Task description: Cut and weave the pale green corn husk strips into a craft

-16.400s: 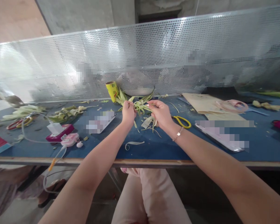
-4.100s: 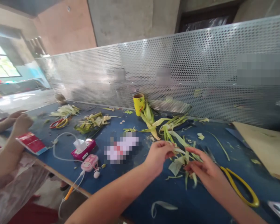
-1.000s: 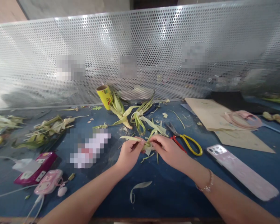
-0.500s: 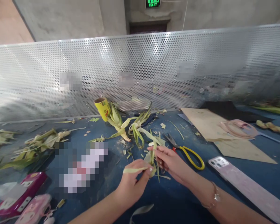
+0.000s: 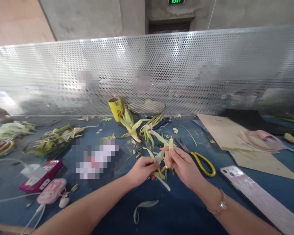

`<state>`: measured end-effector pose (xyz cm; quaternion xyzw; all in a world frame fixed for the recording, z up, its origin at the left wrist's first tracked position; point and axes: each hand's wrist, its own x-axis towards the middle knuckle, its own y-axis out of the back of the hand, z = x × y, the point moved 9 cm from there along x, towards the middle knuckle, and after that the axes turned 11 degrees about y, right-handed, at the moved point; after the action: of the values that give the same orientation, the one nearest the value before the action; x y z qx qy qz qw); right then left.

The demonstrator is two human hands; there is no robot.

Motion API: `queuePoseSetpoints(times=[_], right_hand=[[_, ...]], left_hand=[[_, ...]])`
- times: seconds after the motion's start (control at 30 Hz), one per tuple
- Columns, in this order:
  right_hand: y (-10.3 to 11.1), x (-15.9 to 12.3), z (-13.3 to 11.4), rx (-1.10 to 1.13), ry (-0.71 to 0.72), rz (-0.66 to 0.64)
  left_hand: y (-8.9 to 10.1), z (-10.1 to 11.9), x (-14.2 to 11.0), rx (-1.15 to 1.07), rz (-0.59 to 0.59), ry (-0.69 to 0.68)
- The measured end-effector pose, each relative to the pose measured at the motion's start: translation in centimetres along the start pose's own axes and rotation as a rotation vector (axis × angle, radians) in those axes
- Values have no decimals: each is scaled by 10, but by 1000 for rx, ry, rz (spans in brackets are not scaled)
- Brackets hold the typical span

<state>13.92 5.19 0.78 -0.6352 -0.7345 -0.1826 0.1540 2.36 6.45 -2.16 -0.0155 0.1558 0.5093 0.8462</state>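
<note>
Pale green corn husk strips [image 5: 161, 158] are pinched between both hands over the blue table. My left hand [image 5: 144, 170] is closed on their lower left part, where a loose end sticks out below. My right hand [image 5: 180, 163], with a bracelet at the wrist, pinches a folded strip that points upward. Just beyond the hands lie a bundle of husk strips [image 5: 149, 129] and a husk-covered ear of corn [image 5: 127, 120]. Yellow-handled scissors [image 5: 203, 163] rest beside my right hand, partly hidden by it. A single loose strip [image 5: 147, 204] lies nearer to me.
A yellow tape roll [image 5: 116, 110] stands by the perforated metal screen [image 5: 156, 65]. Phone [image 5: 257, 195] and brown paper [image 5: 218, 130] are at right. Husk piles [image 5: 56, 138], a magenta tissue pack [image 5: 42, 176] and a pink case with cables [image 5: 52, 190] are at left.
My view has swung left. The husk strip in my right hand now stands folded upward, and my left hand has shifted its hold, its loose end now hanging below.
</note>
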Motion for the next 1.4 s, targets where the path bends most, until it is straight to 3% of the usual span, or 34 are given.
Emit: queuePoseSetpoints(times=[0.17, 0.27, 0.37, 0.53, 0.67, 0.77, 0.97, 1.13, 1.4], right_hand=[[-16, 3, 3, 83, -54, -173], [-29, 8, -3, -102, -69, -324], [-39, 17, -10, -341, -66, -380], [-47, 37, -14, -526, -68, -304], [-54, 50, -18, -621, 94, -274], [-51, 51, -14, -556, 164, -221], [-61, 37, 7, -445, 218, -388], [-50, 40, 13, -382, 184, -241], [-37, 43, 17, -264, 151, -93]], left_hand=[[7, 1, 1, -4, 1, -4], [10, 10, 0, -54, -21, -71], [13, 14, 1, -144, -68, -107], [26, 18, 10, -258, -92, -179], [49, 22, 13, -254, 60, -254], [54, 27, 12, -179, 80, -311], [55, 32, 6, 67, 197, -376], [52, 38, -2, 176, 276, -418], [56, 38, -7, 143, 400, -456]])
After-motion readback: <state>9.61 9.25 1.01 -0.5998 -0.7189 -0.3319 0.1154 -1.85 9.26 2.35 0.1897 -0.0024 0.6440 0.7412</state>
